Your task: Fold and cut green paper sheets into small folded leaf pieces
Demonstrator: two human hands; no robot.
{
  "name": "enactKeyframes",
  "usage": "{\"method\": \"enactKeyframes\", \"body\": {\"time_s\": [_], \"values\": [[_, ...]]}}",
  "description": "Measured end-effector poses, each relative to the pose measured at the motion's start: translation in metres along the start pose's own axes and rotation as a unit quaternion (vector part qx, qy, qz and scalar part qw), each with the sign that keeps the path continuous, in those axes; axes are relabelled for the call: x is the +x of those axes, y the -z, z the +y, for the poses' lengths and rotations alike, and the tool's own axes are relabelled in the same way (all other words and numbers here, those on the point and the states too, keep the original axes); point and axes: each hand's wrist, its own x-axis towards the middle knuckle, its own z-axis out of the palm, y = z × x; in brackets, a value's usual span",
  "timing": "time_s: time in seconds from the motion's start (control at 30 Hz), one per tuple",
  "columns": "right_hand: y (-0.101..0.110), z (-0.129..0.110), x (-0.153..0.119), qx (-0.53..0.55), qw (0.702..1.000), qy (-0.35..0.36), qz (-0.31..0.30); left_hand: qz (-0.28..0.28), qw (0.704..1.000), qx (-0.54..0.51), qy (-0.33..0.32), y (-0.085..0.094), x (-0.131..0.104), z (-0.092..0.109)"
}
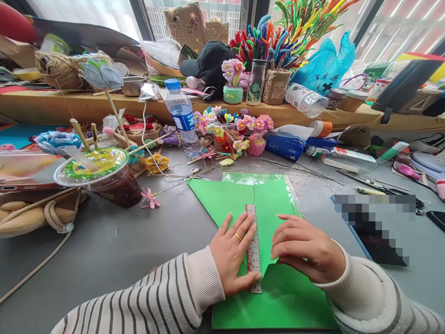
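Green paper (274, 301) lies on the grey table, with a clear plastic sleeve showing at its upper right. A clear ruler (254, 246) with a red edge lies lengthwise on it, beside a dark line that runs up the sheet. Fingers spread, my left hand (232, 260) presses flat over the ruler and the paper; it wears a gold ring. To the right of the ruler my right hand (306, 248) has curled fingers at a raised, bent edge of the green paper. Its thumb and fingertips are partly hidden, and the paper lifts just under them.
A lidded cup (118, 185) with dark drink and a water bottle (183, 123) stand at the left and back. Crocheted flowers (257, 130) are behind the paper. Thin wires (299, 168), scissors and a phone-like device (375, 236) lie to the right. A cluttered ledge (215, 107) runs behind.
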Motion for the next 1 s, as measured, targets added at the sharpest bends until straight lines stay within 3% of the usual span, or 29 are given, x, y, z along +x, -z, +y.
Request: {"method": "enactKeyframes", "body": {"time_s": [0.37, 1.0], "values": [[0.019, 0.019, -0.022, -0.042, 0.993, -0.001, -0.112, 0.013, 1.000, -0.004, -0.001, -0.001, 0.000, 0.000], [0.020, 0.028, -0.031, -0.069, 0.994, 0.019, -0.084, 0.026, 1.000, -0.010, 0.001, -0.001, 0.000, 0.001]]}}
